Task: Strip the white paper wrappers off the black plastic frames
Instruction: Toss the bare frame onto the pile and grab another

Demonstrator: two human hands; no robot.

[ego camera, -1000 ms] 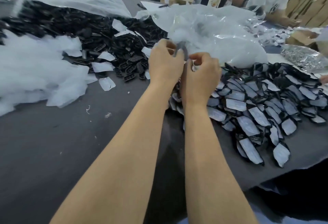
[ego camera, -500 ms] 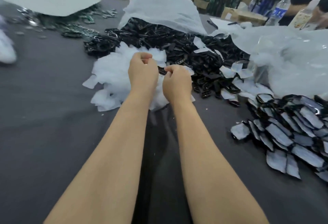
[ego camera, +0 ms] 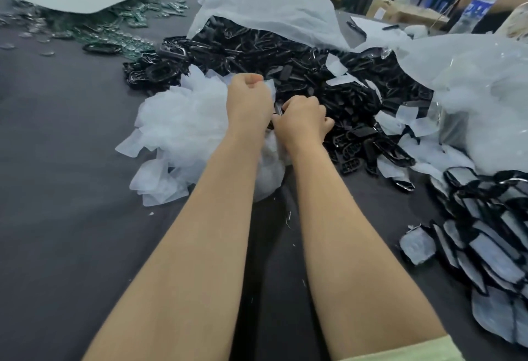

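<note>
My right hand (ego camera: 303,122) grips one black frame (ego camera: 277,111); my left hand (ego camera: 248,97) pinches a white wrapper (ego camera: 269,86). Stripped wrappers (ego camera: 183,123) lie heaped left, bare frames (ego camera: 285,57) behind, wrapped frames (ego camera: 491,243) right.

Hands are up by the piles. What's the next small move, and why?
Probably open the left hand and drop the white wrapper. Its fingers seem to pinch that slip, which looks pulled clear of the black frame that the right hand grips. The left hand sits right above the wrapper pile, so letting go there should land it with the rest.
</note>
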